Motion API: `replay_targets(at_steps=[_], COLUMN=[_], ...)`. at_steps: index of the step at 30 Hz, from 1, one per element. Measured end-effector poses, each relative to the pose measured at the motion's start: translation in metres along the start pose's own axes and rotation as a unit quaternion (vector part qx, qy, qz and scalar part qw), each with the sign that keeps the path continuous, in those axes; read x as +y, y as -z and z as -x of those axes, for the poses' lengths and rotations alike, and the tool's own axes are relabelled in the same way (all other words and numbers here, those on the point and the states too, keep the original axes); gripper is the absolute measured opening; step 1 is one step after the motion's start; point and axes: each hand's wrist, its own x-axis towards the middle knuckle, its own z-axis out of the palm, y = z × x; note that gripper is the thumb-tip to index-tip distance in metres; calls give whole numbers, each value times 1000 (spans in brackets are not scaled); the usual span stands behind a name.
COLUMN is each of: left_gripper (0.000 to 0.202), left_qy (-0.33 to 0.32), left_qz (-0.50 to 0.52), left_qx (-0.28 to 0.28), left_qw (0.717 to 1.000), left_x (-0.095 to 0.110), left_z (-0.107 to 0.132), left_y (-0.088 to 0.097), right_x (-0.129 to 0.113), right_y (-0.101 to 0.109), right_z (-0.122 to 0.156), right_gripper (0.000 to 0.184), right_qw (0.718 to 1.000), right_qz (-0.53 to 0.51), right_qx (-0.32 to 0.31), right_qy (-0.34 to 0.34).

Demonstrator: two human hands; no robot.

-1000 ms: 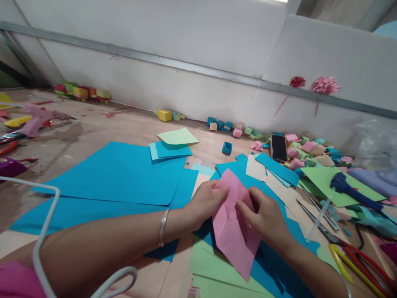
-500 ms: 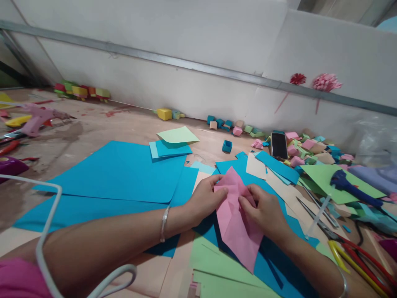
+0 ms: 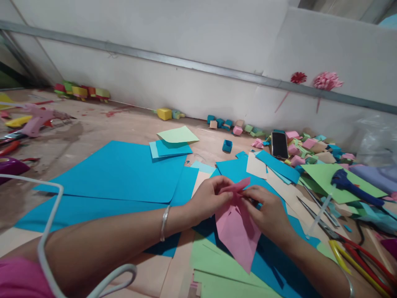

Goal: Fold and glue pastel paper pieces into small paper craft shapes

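A sheet of pink paper (image 3: 237,234), creased and partly folded, is held between both hands above blue and green sheets. My left hand (image 3: 212,196) pinches its upper left part, thumb on the near side. My right hand (image 3: 265,207) pinches the upper right part with thumb and fingers. Between the two hands the top of the paper is gathered and bent over, while the pointed lower end hangs toward me. Under it lie blue paper (image 3: 279,265) and light green sheets (image 3: 223,265).
Large blue sheets (image 3: 124,174) cover the left. At right lie scissors (image 3: 344,240), a dark blue glue gun (image 3: 353,188), a phone (image 3: 279,145) and many small folded paper pieces (image 3: 310,145). A pink glue gun (image 3: 37,118) is far left. A white cable (image 3: 51,215) crosses my left arm.
The pink paper's top corner has been bent down and gathered between my fingers. Both hands have drawn closer together at the paper's upper part.
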Motion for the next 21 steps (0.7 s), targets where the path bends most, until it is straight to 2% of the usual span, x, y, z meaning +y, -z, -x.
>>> replay_targets(at_steps=[3, 5, 8, 11, 14, 17, 21], left_gripper=[19, 21, 19, 18, 14, 9, 17], left_qy=[-18, -31, -45, -61, -62, -64, -86], left_qz=[21, 10, -47, -114, -172, -212, -229], left_qx=[-53, -65, -51, -35, -13, 8, 6], left_qw=[998, 997, 997, 991, 983, 975, 970], left_x=[0, -1, -2, -1, 1, 1, -2], left_z=[2, 3, 3, 3, 4, 5, 6], left_y=[-1, -1, -1, 0, 0, 0, -1], right_x=[3, 5, 9, 8, 1, -8, -12], right_y=[0, -1, -1, 0, 1, 2, 3], right_z=[-1, -3, -6, -6, -5, -2, 2], right_gripper=[4, 16, 23, 15, 19, 10, 10], right_qw=[995, 984, 965, 962, 974, 987, 991], right_qz=[-49, -116, -205, -212, -168, -96, -77], right_qx=[33, 39, -27, -70, -54, -46, -78], right_qy=[-81, -127, -161, -154, -144, -121, -80])
